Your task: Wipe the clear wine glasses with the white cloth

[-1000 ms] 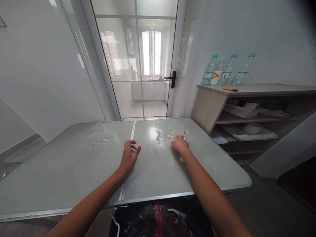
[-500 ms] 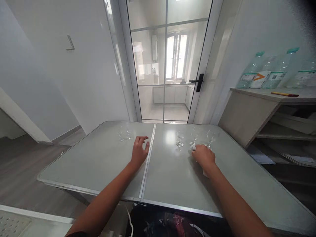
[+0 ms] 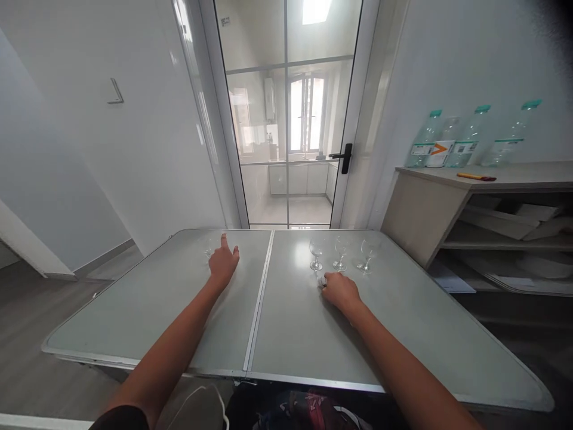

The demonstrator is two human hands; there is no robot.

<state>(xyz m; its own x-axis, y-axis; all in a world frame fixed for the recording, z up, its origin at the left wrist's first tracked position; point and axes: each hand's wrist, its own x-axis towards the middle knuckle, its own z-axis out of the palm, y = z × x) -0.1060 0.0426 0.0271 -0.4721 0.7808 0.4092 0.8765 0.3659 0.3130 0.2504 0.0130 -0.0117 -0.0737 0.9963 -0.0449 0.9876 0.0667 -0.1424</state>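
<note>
- The left hand has moved away from the metal seam to the far-left glass; the right hand has shifted leftward, toward the near-seam glass; the camera's view has moved too.
- Left grip: open, index finger and thumb spread, nothing visibly held; the hand hides part of the far-left glass, so I cannot tell whether they touch.
- Right grip: curled closed around a small pale thing at the fingertips, too small to identify, just in front of the row.
- Done, judging by how things lie: the near-seam glass, the middle glass and the outer glass stand upright in a row on the right half of the table, all apart from the fingers.
- Left: the far-left glass stands on the other half, unlifted as far as shows; the pale thing seems not yet released, so the handling looks unfinished.
</note>
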